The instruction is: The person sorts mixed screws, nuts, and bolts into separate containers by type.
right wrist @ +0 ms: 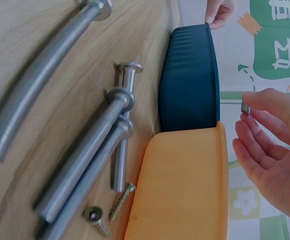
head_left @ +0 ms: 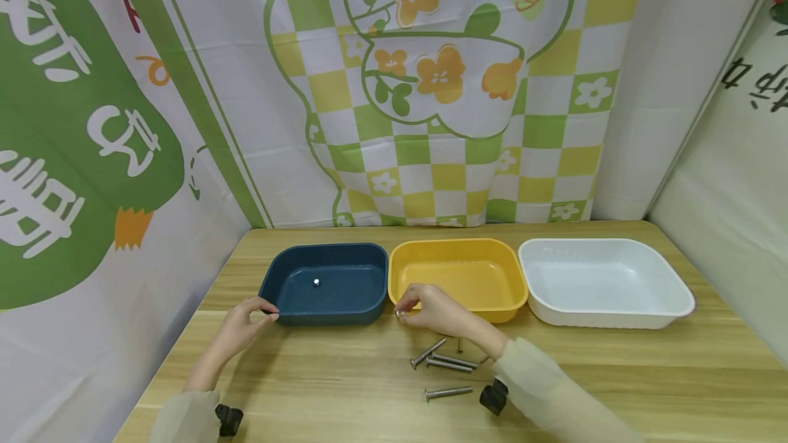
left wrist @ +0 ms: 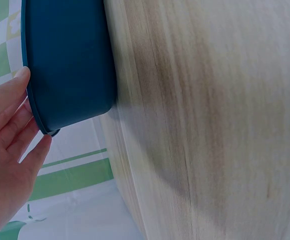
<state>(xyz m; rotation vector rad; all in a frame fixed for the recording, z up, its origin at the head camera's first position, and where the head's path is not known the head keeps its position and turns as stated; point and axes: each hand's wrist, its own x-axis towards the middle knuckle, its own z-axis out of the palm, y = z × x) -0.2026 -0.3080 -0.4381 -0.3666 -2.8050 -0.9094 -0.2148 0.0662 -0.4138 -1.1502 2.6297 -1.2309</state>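
Note:
My left hand [head_left: 239, 330] holds the front left corner of the dark blue tray [head_left: 329, 318], thumb and fingers at its rim. In the left wrist view, the thumb lies on the rim and the other fingers reach behind it. A small shiny piece like a nut [head_left: 317, 282] lies inside that tray. My right hand [head_left: 440, 312] is raised near the front left corner of the yellow tray [head_left: 501, 315]. Between thumb and fingertip it pinches a small silver nut [right wrist: 245, 107], seen side-on in the right wrist view.
Several long steel bolts [head_left: 448, 393] lie on the wooden table [head_left: 332, 388] in front of the yellow tray. Two small screws [right wrist: 121, 201] are beside them. At the right of the row stands a white tray [head_left: 606, 318]. A patterned curtain [head_left: 431, 176] hangs behind the table.

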